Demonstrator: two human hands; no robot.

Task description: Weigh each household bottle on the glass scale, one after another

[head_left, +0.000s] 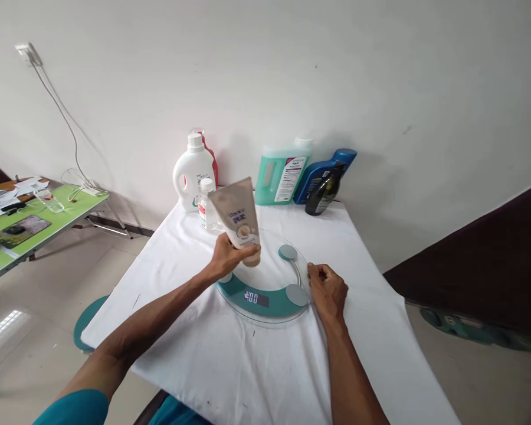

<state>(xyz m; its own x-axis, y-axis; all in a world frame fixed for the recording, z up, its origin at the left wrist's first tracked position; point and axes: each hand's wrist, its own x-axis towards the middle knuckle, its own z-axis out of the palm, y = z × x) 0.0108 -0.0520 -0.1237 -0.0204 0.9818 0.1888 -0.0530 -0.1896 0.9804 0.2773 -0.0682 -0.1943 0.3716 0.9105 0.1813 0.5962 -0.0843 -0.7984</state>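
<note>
A beige squeeze tube (pixel 238 212) with dark lettering is tilted, cap down, above the glass bathroom scale (pixel 265 313). My left hand (pixel 228 257) grips it near the capped end, thumb across the front. The scale has a teal band, round metal pads and a lit display (pixel 256 298) that appears to read zeros. Beside the scale's right edge, my right hand (pixel 328 290) rests on the cloth with its fingers curled and nothing visible in them. Whether it touches the glass I cannot tell.
Behind the scale stand a white jug (pixel 194 171), a small clear bottle (pixel 206 206), a red bottle (pixel 212 156), a green jug (pixel 269 177), a blue bottle (pixel 312 180) and a dark bottle (pixel 325 195). White cloth (pixel 265 378) covers the table. A green desk (pixel 66 206) is at left.
</note>
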